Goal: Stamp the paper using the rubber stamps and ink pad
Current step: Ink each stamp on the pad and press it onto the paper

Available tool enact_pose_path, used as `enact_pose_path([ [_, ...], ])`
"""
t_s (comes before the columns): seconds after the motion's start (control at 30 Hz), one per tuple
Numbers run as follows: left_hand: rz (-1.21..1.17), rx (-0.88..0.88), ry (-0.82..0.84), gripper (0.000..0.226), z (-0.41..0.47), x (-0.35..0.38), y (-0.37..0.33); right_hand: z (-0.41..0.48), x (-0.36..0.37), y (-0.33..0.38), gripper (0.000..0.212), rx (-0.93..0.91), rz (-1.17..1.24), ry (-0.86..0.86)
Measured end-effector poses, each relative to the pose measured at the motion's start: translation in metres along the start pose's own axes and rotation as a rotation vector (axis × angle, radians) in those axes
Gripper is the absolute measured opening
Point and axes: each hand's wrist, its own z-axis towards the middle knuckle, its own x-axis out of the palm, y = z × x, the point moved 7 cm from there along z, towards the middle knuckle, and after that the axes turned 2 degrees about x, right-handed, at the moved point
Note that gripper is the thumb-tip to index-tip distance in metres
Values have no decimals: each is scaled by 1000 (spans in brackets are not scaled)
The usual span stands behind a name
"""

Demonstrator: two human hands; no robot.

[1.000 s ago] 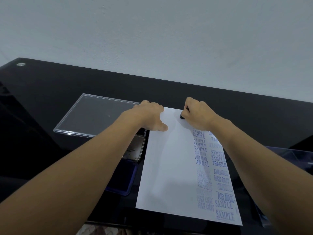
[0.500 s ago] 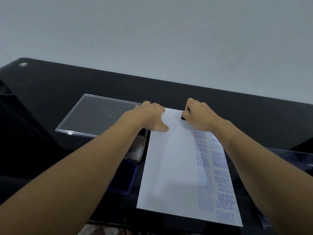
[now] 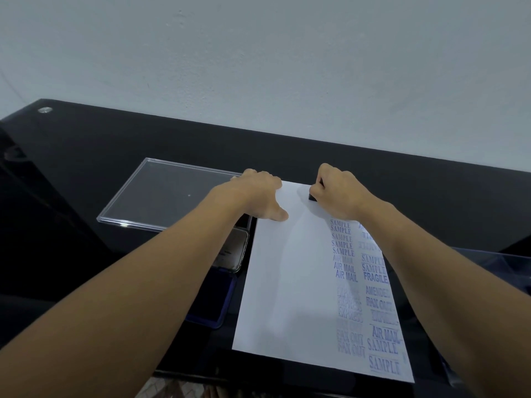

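1. Right hand [image 3: 337, 193] is clamped on the rubber stamp [image 3: 312, 196], pressing it onto the far edge of the paper [image 3: 287, 282].
2. Left hand [image 3: 258, 196], fingers flat, pins the far-left corner.
3. Right columns are stamped and the left half is blank, so roughly half remains.

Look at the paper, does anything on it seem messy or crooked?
Yes. Down the right side of the paper, the blue stamp prints crowd and overlap. The EXPRESS prints are faint and doubled, and the AIR MAIL print near the bottom sits tilted. Nothing looks spilled or torn.
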Motion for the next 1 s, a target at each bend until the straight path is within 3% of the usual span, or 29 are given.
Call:
enact_pose_path([
  [0.5,-18,-7,-5,66,-5,-8,-8,0,-1,-1,15,-9,-2,45],
  [0.73,-24,-9,-2,70,-8,-9,-8,-6,-42,-8,17,-10,132,-156],
  [1.0,-143,-37,-25,74,-5,-8,-3,-16,-69,-3,17,-45,110,-181],
])
